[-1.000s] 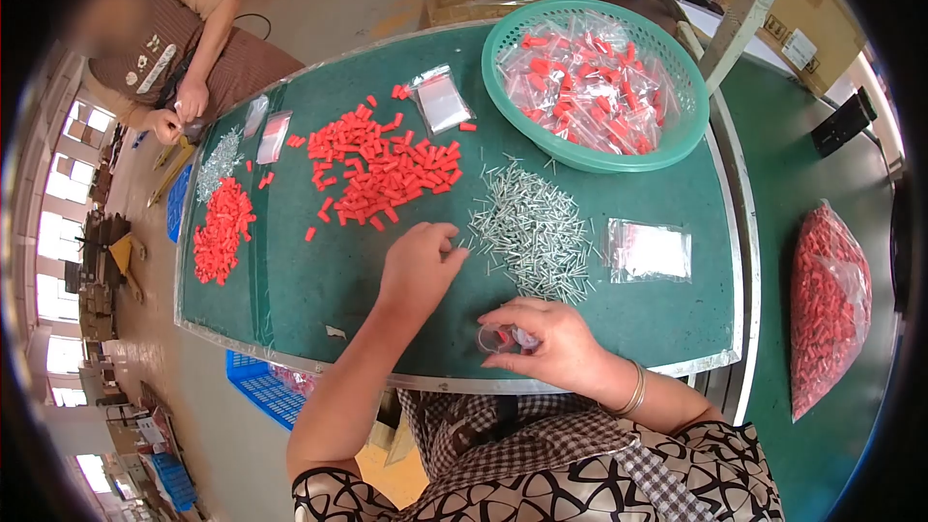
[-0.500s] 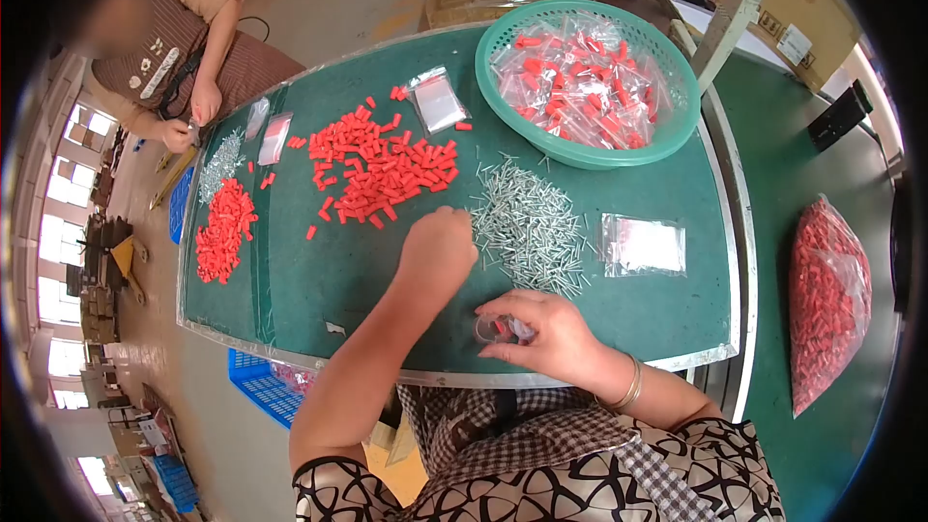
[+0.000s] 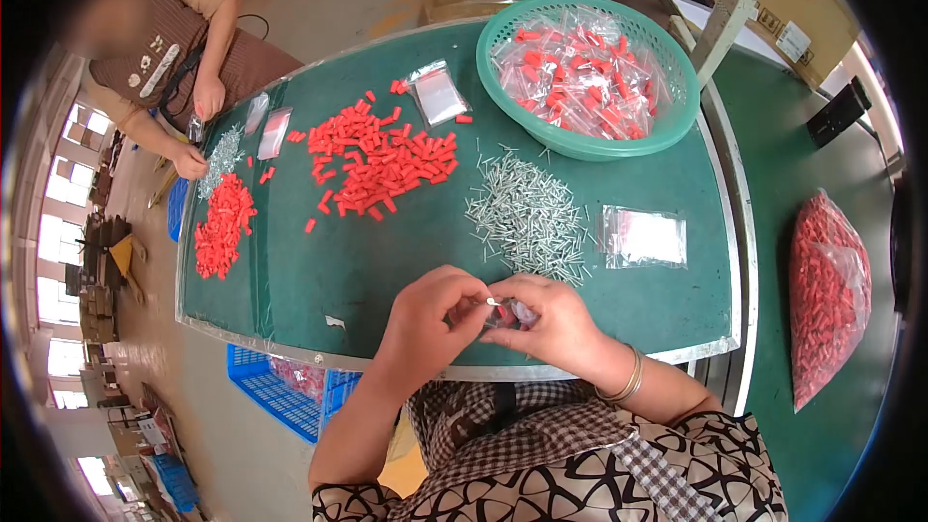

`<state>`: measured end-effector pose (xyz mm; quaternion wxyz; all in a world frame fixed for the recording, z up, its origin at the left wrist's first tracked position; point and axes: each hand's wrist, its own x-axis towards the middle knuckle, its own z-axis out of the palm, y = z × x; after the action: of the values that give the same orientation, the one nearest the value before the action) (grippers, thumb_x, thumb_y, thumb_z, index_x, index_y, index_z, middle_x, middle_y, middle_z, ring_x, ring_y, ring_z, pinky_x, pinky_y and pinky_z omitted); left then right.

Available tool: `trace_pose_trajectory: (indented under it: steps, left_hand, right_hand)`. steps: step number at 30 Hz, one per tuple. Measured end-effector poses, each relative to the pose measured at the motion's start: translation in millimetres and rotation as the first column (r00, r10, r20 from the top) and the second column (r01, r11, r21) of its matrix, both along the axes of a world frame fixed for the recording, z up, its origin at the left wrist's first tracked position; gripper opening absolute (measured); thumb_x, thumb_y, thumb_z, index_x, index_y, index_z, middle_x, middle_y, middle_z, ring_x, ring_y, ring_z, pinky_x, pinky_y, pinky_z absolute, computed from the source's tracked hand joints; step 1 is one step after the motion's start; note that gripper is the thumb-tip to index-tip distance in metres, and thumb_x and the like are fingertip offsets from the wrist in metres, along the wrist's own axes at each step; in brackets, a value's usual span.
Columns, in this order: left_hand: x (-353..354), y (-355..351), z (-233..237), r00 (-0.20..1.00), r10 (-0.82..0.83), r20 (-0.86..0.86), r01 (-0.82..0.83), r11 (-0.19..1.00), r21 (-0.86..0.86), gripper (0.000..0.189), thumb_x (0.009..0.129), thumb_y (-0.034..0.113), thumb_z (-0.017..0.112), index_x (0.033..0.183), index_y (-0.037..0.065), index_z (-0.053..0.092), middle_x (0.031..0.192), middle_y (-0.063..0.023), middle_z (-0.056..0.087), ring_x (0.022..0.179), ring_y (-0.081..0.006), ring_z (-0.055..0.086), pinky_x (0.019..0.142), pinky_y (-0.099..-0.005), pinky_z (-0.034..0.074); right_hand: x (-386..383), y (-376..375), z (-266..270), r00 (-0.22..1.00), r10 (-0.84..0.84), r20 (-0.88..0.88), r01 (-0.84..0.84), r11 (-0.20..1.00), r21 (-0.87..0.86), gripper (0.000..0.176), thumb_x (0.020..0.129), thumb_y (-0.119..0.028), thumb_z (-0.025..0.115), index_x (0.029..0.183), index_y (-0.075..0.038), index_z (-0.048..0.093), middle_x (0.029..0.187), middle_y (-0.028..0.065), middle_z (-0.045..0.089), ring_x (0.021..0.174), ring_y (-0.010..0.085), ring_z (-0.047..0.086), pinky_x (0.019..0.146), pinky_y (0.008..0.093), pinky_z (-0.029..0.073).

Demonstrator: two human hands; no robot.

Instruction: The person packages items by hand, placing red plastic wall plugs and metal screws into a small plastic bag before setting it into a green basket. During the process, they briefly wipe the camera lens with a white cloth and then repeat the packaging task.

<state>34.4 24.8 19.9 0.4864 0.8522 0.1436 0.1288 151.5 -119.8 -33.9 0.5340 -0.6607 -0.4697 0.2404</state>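
My right hand (image 3: 551, 324) is closed on a small clear plastic bag (image 3: 502, 315) with something red inside. Against the bag's mouth, my left hand (image 3: 435, 317) pinches a screw (image 3: 493, 302), its pale end showing at the fingertips. Just beyond my hands lies a heap of silver screws (image 3: 532, 217). Farther left is a pile of red plastic plugs (image 3: 382, 164). A stack of clear bags (image 3: 643, 237) rests to the right of the screws.
A green basket (image 3: 491, 101) full of filled bags stands at the back right. Another bag stack (image 3: 437, 95) lies beside it. At left, a co-worker (image 3: 208, 58) handles a smaller screw pile (image 3: 224, 157) near red plugs (image 3: 224, 227). A large sack of red plugs (image 3: 828, 300) sits at far right.
My left hand has come from the edge of the screw heap back to the bag in my right hand, bringing a screw. The co-worker's hands have moved apart.
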Motion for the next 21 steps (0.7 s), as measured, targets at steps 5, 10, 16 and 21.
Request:
trace_pose_trajectory:
  steps: [5, 10, 16, 21]
  left_hand:
    - [-7, -4, -1, 0.991, 0.088, 0.099, -0.097, 0.99, 0.098, 0.017, 0.073, -0.005, 0.071, 0.087, 0.0, 0.064, 0.089, -0.0069, 0.061, 0.069, -0.0123, 0.058, 0.061, -0.0243, 0.047]
    - [-5, -26, -8, 0.984, 0.087, 0.155, -0.13, 0.947, 0.294, 0.016, 0.073, -0.005, 0.071, 0.086, 0.001, 0.064, 0.087, -0.008, 0.061, 0.071, -0.0162, 0.059, 0.063, -0.0264, 0.048]
    - [-9, -22, -19, 0.987, 0.14, 0.081, -0.151, 0.977, 0.15, 0.01, 0.078, -0.001, 0.069, 0.085, 0.001, 0.062, 0.083, -0.0097, 0.063, 0.067, -0.0212, 0.062, 0.054, -0.0293, 0.047]
    - [-15, -13, -14, 0.992, 0.124, 0.038, -0.128, 0.982, 0.137, 0.011, 0.078, -0.003, 0.068, 0.087, 0.001, 0.064, 0.082, -0.0088, 0.065, 0.068, -0.0191, 0.062, 0.057, -0.0278, 0.047]
  right_hand:
    - [1, -2, -1, 0.999, -0.031, 0.019, 0.031, 0.999, 0.008, 0.041, 0.069, -0.021, 0.082, 0.105, -0.008, 0.066, 0.09, 0.0089, 0.065, 0.077, 0.0266, 0.064, 0.068, 0.035, 0.052]
    - [-2, 1, 2, 0.989, -0.105, 0.108, 0.105, 0.994, 0.006, 0.043, 0.067, -0.02, 0.082, 0.106, -0.008, 0.066, 0.09, 0.0091, 0.065, 0.077, 0.0271, 0.065, 0.068, 0.0355, 0.052]
    - [-1, 0, 4, 0.993, -0.103, 0.066, 0.101, 0.994, 0.036, 0.036, 0.072, -0.016, 0.079, 0.104, -0.006, 0.067, 0.089, 0.0076, 0.065, 0.074, 0.0236, 0.065, 0.066, 0.0316, 0.051]
    - [4, -1, -11, 0.933, -0.007, -0.361, 0.049, 0.993, 0.109, 0.013, 0.081, -0.009, 0.072, 0.093, -0.005, 0.069, 0.084, 0.0054, 0.065, 0.071, 0.0163, 0.063, 0.063, 0.0288, 0.048]
